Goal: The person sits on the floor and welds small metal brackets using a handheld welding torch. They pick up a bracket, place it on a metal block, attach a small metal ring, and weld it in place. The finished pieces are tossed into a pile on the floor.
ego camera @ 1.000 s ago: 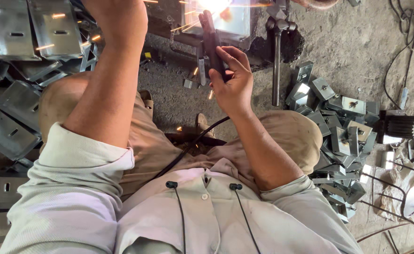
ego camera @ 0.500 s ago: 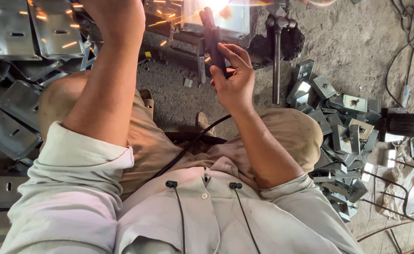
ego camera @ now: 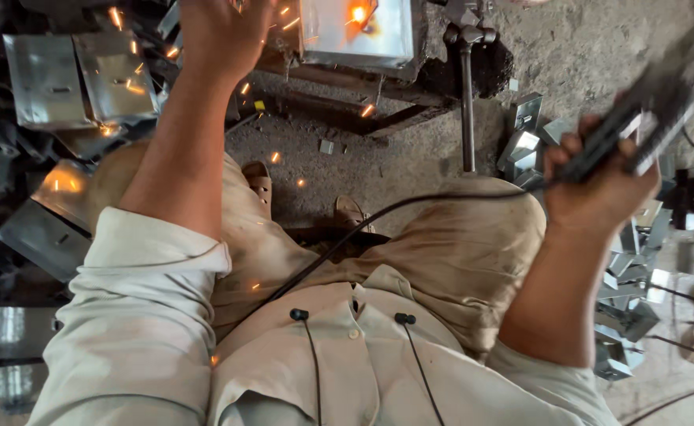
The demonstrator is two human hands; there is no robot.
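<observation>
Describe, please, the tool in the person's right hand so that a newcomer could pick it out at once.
Start at the person's right knee in tan trousers and follow the thin black cable that runs across it to the right hand. There, the fingers grip a dark, blurred electrode holder. Unlike the shiny folded metal brackets heaped below it, it is black, slender and wired.

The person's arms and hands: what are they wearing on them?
Both hands, left and right, are bare, with no gloves. The forearms are bare too. Pale cream shirt sleeves are rolled up near the elbows, the cloth creased and a little grubby.
</observation>
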